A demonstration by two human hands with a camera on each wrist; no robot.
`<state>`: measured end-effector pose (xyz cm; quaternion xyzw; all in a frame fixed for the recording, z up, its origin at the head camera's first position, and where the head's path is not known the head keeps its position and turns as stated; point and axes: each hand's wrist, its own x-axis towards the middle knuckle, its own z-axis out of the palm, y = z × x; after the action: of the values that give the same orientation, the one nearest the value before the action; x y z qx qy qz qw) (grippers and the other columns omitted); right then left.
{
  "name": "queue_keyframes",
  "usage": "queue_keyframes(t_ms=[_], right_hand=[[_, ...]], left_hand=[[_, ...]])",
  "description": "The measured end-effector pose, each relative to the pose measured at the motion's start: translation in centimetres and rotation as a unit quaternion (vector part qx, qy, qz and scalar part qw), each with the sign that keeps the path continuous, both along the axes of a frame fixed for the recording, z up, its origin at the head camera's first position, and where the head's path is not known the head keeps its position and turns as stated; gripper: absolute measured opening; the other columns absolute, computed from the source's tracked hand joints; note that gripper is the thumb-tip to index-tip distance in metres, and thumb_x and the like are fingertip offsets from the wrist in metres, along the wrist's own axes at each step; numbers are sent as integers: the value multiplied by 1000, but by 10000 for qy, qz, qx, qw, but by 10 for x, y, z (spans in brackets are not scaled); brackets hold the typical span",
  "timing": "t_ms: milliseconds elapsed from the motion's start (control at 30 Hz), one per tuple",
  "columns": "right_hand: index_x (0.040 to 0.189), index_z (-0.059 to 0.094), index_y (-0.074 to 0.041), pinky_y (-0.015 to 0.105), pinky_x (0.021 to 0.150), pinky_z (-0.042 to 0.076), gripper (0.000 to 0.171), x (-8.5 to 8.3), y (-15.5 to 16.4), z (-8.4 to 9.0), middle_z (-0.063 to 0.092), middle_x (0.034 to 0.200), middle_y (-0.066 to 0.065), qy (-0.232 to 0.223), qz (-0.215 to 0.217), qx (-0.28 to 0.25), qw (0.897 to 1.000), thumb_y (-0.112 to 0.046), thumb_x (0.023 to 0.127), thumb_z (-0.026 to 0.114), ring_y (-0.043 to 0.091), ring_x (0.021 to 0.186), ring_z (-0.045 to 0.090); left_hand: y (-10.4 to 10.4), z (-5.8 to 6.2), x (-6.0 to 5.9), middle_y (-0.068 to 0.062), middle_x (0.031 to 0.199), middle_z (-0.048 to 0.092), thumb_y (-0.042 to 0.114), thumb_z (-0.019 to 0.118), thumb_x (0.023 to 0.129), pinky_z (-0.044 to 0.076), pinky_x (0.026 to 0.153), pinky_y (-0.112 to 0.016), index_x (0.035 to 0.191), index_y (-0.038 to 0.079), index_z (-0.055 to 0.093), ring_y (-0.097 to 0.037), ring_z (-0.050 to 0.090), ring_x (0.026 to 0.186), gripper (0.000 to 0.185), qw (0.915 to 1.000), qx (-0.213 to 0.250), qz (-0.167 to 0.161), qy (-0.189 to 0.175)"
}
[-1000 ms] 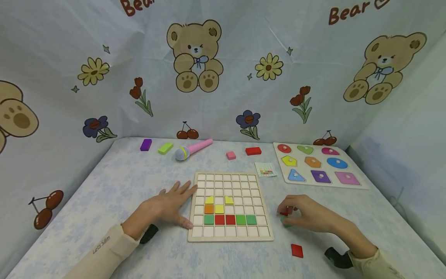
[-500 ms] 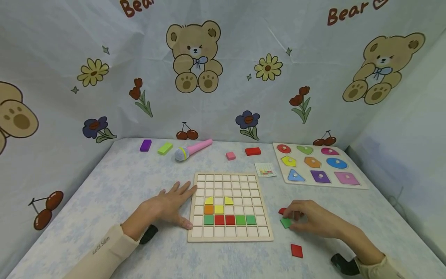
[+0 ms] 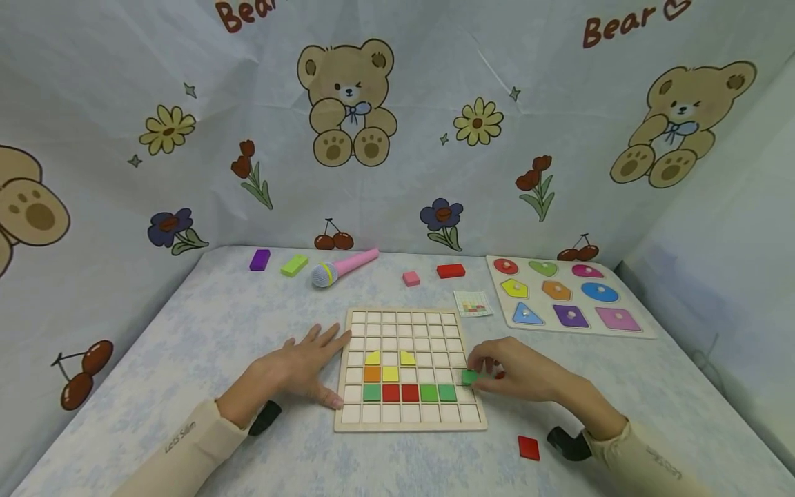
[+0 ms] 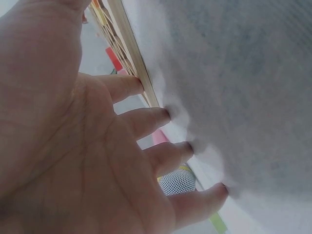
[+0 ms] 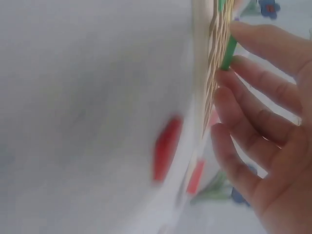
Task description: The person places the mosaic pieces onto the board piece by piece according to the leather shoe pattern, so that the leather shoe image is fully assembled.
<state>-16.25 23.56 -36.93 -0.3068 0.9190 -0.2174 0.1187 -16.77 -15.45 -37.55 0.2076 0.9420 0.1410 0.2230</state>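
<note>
A wooden grid board (image 3: pixel 410 422) lies on the table with colored tiles in some cells. Its lower filled row runs green, red, red, green, green; above are an orange tile (image 3: pixel 372 373), a yellow tile (image 3: pixel 390 373) and two yellow cut-corner tiles. My left hand (image 3: pixel 295 366) is spread flat, with thumb and fingertips against the board's left edge. Between thumb and fingers, my right hand (image 3: pixel 522 369) pinches a green tile (image 3: pixel 468 377) over the board's right edge; the right wrist view also shows this green tile (image 5: pixel 229 52). A red piece (image 5: pixel 166 148) lies on the table beside the board.
A red square tile (image 3: pixel 528 448) lies at front right. Behind the board are a pattern card (image 3: pixel 473 304), a shape puzzle board (image 3: pixel 574 317), a toy microphone (image 3: pixel 341 268) and red (image 3: pixel 450 270), pink (image 3: pixel 411 278), lime (image 3: pixel 295 266) and purple (image 3: pixel 260 260) blocks.
My right hand has picked up the green tile from the table and moved left with it to the board's right edge. My left hand has stayed in place.
</note>
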Motion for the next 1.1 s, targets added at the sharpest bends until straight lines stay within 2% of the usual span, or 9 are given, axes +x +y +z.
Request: queue_keyframes(t_ms=[300, 533, 867, 1100], right_hand=[[98, 71, -23, 23, 74, 53, 13, -17, -61, -1, 64, 87, -20, 206, 764, 92, 9968, -33, 90, 76, 2, 80, 57], [98, 71, -20, 19, 73, 50, 13, -26, -87, -5, 64, 87, -16, 289, 1033, 333, 9937, -30, 91, 76, 5, 79, 59], [100, 75, -17, 18, 71, 49, 11, -26, -99, -4, 66, 92, -10, 440, 1097, 333, 9924, -25, 92, 75, 2, 76, 56], [106, 78, -19, 23, 76, 53, 16, -19, -76, 2, 66, 98, -12, 286, 897, 217, 9953, -27, 94, 72, 1, 83, 56]], left_hand=[[-1, -1, -1, -10, 170, 8, 62, 82, 70, 13, 114, -74, 162, 18, 17, -42, 3, 155, 121, 10000, -31, -4, 7], [-1, -1, -1, -11, 169, 9, 62, 82, 69, 14, 113, -75, 162, 18, 17, -42, 4, 155, 122, 10000, -2, 10, 51], [-2, -2, -1, -11, 170, 8, 62, 82, 69, 15, 113, -75, 162, 18, 17, -42, 4, 155, 121, 10000, -51, 24, 52], [-1, -1, -2, -10, 170, 8, 62, 82, 70, 14, 114, -74, 162, 19, 17, -42, 3, 155, 121, 10000, -3, 10, 20]])
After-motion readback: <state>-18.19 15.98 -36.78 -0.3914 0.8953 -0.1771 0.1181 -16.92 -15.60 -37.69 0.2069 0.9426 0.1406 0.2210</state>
